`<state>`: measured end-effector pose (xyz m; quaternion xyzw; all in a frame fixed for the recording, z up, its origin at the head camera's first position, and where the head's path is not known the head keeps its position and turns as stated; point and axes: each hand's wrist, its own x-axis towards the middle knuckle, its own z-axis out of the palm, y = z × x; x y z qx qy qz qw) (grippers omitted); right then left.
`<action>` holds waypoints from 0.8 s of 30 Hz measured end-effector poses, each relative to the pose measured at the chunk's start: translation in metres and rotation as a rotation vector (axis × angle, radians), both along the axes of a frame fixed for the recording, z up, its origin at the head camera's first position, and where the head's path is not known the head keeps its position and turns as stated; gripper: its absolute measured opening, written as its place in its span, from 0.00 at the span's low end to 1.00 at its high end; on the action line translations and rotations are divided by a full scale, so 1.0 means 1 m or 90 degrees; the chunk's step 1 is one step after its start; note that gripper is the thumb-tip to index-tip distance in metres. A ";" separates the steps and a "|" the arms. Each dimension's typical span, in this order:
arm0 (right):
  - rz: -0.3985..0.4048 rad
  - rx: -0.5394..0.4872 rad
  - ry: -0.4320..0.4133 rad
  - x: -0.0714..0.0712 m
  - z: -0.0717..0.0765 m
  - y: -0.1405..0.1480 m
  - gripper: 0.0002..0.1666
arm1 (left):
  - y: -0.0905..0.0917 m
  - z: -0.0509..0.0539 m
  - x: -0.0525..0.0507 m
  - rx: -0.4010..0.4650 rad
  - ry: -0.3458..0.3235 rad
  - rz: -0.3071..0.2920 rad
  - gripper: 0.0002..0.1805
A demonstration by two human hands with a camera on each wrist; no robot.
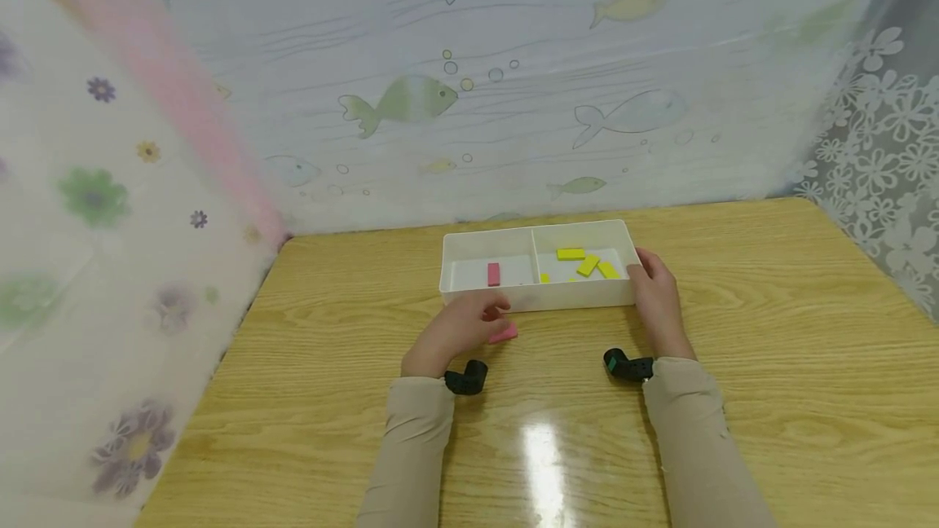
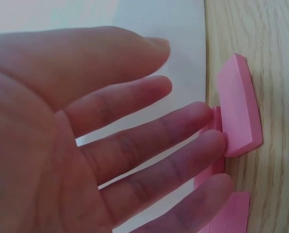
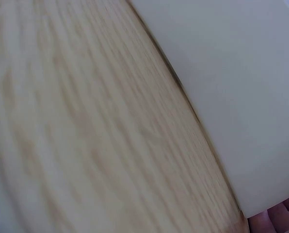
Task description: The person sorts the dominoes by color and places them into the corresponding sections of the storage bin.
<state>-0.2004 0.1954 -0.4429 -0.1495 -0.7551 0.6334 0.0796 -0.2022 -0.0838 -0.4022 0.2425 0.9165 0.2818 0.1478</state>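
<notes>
The left hand (image 1: 456,332) has straight fingers by three pink blocks (image 2: 240,107). The right hand (image 1: 659,300) grips one white box (image 1: 539,297) with one pink block (image 1: 494,274) and at least four yellow blocks (image 1: 588,266).

Head view is evenly, softly lit; a white glare streak (image 1: 543,471) is thrown on the table (image 1: 330,414). Soft shadows are cast beside the sleeves (image 1: 411,446). Some flowers on the left curtain (image 1: 44,235) are blurred. In the left wrist view, the left hand (image 2: 110,131) is shaded, the upper left corner washed out. Right wrist view is dim, wood grain smeared; a thin dark shadow is seen along the box (image 3: 236,97).
</notes>
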 end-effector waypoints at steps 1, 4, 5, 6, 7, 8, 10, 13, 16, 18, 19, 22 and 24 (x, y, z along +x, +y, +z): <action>0.001 0.000 0.000 0.000 0.000 0.000 0.29 | 0.000 0.000 0.000 0.001 0.000 0.000 0.15; 0.003 0.000 -0.002 0.001 0.000 0.000 0.29 | 0.001 -0.002 0.000 0.000 0.001 -0.001 0.16; 0.003 -0.001 -0.002 0.001 0.000 -0.001 0.29 | 0.002 -0.002 0.000 0.000 0.002 -0.003 0.17; 0.003 0.001 -0.004 0.001 0.001 -0.001 0.29 | 0.003 -0.003 0.000 -0.002 0.007 -0.006 0.17; 0.003 0.003 -0.005 0.001 0.001 -0.001 0.29 | 0.003 -0.002 0.000 -0.003 0.008 -0.007 0.18; 0.003 0.004 -0.006 0.002 0.001 -0.001 0.29 | 0.005 -0.002 0.001 -0.007 0.009 -0.007 0.18; 0.003 0.004 -0.008 0.002 0.002 -0.001 0.29 | 0.008 -0.001 0.002 -0.009 0.010 -0.011 0.19; 0.004 0.008 -0.005 0.003 0.003 -0.001 0.29 | 0.013 0.002 0.006 -0.012 0.008 -0.024 0.20; 0.005 0.007 -0.004 0.003 0.002 0.000 0.29 | 0.019 0.003 0.008 -0.022 0.006 -0.046 0.20; 0.006 0.007 -0.002 0.003 0.002 0.000 0.29 | 0.022 0.002 0.009 -0.038 0.005 -0.052 0.19; 0.006 0.007 -0.002 0.002 0.001 0.000 0.29 | 0.023 0.001 0.010 -0.044 0.004 -0.052 0.19; 0.006 0.003 -0.001 0.001 0.001 0.000 0.29 | 0.027 -0.001 0.010 -0.054 0.008 -0.049 0.18; 0.004 0.004 0.002 0.001 0.000 0.000 0.29 | 0.028 -0.002 0.010 -0.059 0.021 -0.053 0.16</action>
